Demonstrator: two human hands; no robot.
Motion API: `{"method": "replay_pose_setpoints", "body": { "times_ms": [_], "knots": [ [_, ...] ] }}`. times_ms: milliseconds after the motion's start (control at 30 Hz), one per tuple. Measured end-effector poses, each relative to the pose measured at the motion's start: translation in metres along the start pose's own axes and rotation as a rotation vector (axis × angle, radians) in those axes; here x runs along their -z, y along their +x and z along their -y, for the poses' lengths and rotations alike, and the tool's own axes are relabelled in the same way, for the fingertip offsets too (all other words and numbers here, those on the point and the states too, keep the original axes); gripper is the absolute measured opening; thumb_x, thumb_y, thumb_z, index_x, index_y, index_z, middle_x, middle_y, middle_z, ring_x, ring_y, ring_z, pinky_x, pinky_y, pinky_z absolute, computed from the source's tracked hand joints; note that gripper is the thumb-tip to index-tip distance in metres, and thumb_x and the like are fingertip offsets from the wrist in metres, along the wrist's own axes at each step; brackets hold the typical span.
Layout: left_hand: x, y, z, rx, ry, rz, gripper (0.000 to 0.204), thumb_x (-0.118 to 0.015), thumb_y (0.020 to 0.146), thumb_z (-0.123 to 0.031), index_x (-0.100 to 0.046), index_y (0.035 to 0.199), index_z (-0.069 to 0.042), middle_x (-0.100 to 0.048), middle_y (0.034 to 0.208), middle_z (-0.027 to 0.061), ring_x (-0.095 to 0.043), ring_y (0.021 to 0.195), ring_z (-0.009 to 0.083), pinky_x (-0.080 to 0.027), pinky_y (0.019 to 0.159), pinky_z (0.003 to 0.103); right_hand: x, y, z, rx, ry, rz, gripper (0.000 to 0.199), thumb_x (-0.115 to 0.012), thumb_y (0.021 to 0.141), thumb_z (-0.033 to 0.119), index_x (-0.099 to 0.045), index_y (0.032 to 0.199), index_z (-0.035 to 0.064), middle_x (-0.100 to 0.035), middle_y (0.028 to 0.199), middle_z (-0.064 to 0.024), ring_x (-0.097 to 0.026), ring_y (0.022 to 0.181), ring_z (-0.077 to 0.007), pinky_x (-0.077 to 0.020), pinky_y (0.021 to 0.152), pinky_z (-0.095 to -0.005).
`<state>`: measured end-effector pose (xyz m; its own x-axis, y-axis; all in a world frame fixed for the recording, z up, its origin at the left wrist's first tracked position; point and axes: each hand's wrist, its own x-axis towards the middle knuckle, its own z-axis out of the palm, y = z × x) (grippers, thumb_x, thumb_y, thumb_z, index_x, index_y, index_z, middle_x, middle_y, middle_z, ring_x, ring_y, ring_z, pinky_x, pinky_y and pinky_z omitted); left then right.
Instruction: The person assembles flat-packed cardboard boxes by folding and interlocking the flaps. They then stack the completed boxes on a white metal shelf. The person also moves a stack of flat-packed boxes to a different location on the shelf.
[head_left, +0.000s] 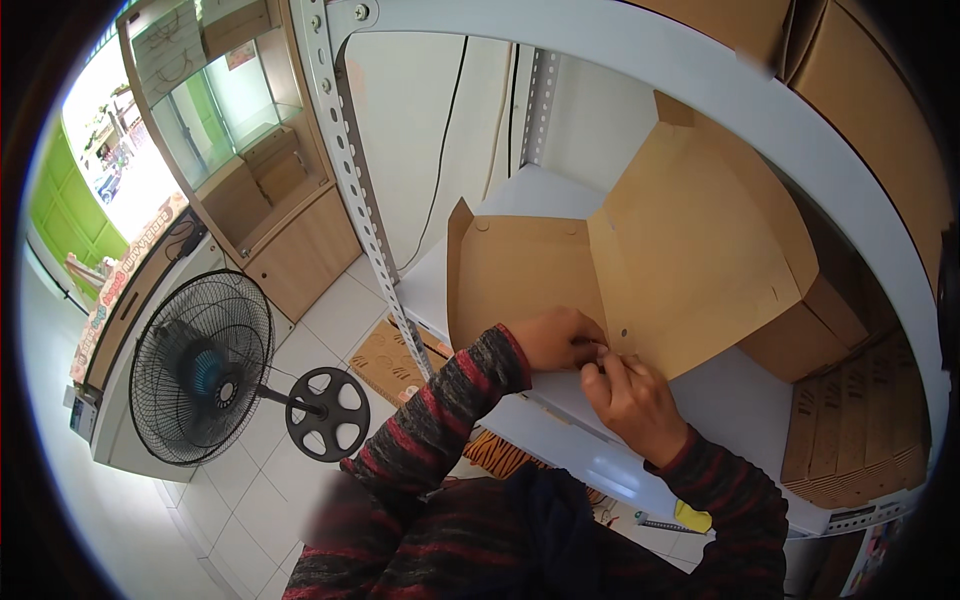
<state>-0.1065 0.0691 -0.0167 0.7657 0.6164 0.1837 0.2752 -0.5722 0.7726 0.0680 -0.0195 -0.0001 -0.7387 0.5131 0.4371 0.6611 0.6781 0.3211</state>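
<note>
A brown cardboard box (525, 268) lies unfolded on the white shelf, its large lid panel (705, 235) tilted up to the right. At the near end of the crease between the two panels, both my hands meet. My left hand (555, 340) is closed, with thumb and fingertips pinching the box's near edge. Close beside it, my right hand (637, 402) also has its fingers bent and pressed together at that corner. The exact flap between the fingertips is hidden by the hands. Small slots and a round hole show in the cardboard.
A stack of folded cardboard boxes (855, 430) stands at the right of the shelf (725, 400). More cardboard (880, 110) sits on the level above. A perforated metal post (365, 190) rises at left. Beyond it are a black fan (200, 368) and a wooden cabinet (305, 250).
</note>
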Motion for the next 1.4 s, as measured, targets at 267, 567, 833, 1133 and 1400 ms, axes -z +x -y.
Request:
{"method": "replay_pose_setpoints", "body": {
  "times_ms": [267, 567, 833, 1133, 1400],
  "knots": [
    [-0.004, 0.001, 0.0, -0.172, 0.067, -0.019, 0.016, -0.062, 0.08, -0.012, -0.069, 0.091, -0.002, -0.067, 0.08, 0.0149, -0.064, 0.073, 0.0283, -0.05, 0.069, 0.036, -0.001, -0.003, 0.003, -0.015, -0.021, -0.038, 0.015, -0.058, 0.074, 0.002, -0.053, 0.088, -0.0032, -0.057, 0.093, -0.0239, -0.064, 0.072, -0.0277, -0.0534, 0.062, -0.0317],
    [-0.005, -0.003, 0.002, -0.136, 0.155, -0.098, 0.01, -0.063, 0.078, -0.009, -0.068, 0.084, -0.003, -0.066, 0.074, 0.0123, -0.064, 0.067, 0.0264, -0.051, 0.064, 0.033, -0.008, -0.01, 0.007, 0.078, -0.149, -0.108, 0.011, -0.057, 0.075, 0.003, -0.062, 0.082, -0.0049, -0.061, 0.091, -0.0194, -0.064, 0.074, -0.0246, -0.0533, 0.08, -0.034],
    [0.0, -0.02, -0.005, -0.128, 0.182, -0.092, 0.008, -0.067, 0.075, -0.009, -0.068, 0.081, -0.005, -0.066, 0.07, 0.0098, -0.063, 0.062, 0.0246, -0.05, 0.061, 0.032, -0.014, -0.017, 0.007, 0.126, -0.152, -0.216, 0.008, -0.059, 0.078, 0.007, -0.063, 0.08, 0.0004, -0.064, 0.082, -0.0091, -0.064, 0.074, -0.018, -0.0506, 0.089, -0.036],
    [0.0, -0.028, -0.011, -0.111, 0.106, -0.105, 0.012, -0.068, 0.073, -0.005, -0.065, 0.085, -0.005, -0.067, 0.072, 0.0091, -0.067, 0.067, 0.0235, -0.053, 0.062, 0.031, -0.019, -0.017, 0.008, 0.155, -0.166, -0.285, 0.003, -0.061, 0.078, 0.007, -0.062, 0.076, 0.0054, -0.066, 0.083, -0.0071, -0.064, 0.071, -0.0163, -0.0492, 0.086, -0.0362],
    [-0.001, -0.029, -0.012, -0.124, 0.163, -0.128, 0.012, -0.067, 0.074, -0.003, -0.063, 0.085, -0.005, -0.067, 0.071, 0.0094, -0.068, 0.067, 0.0231, -0.054, 0.062, 0.03, -0.02, -0.018, 0.008, 0.183, -0.202, -0.304, 0.003, -0.06, 0.079, 0.007, -0.061, 0.076, 0.0064, -0.066, 0.084, -0.0069, -0.065, 0.073, -0.0162, -0.048, 0.086, -0.0355]
  ]
}}
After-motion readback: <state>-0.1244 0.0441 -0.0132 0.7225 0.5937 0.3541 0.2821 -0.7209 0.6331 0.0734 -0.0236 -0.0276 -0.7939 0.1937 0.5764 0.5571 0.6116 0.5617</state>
